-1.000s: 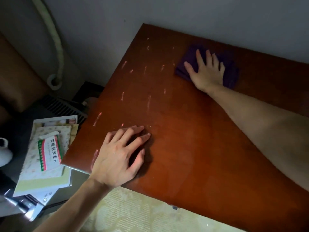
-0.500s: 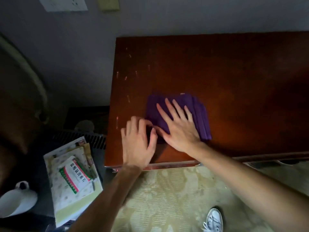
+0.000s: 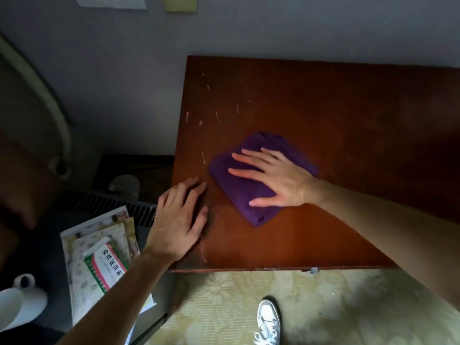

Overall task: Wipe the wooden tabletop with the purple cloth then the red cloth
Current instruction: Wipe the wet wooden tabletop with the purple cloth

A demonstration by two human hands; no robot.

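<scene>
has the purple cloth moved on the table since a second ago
Yes. The cloth went from the tabletop's far edge by the wall to near its front left corner, under the right hand.

Wooden tabletop [image 3: 348, 115] runs off the right edge — purple cloth [image 3: 239, 188] partly hidden under right hand [image 3: 278, 180]

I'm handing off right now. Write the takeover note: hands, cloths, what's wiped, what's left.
Right hand: flat, fingers spread, pressing the folded purple cloth onto the tabletop, near its front-left part.
Left hand: open, resting flat on the tabletop's left edge, holding nothing.
Red cloth: not in view.
Done: purple wipe is underway; how much is covered cannot be told. Pale streaks show along the left side.
Left: finish the purple pass, then find the red cloth and wipe again.
</scene>
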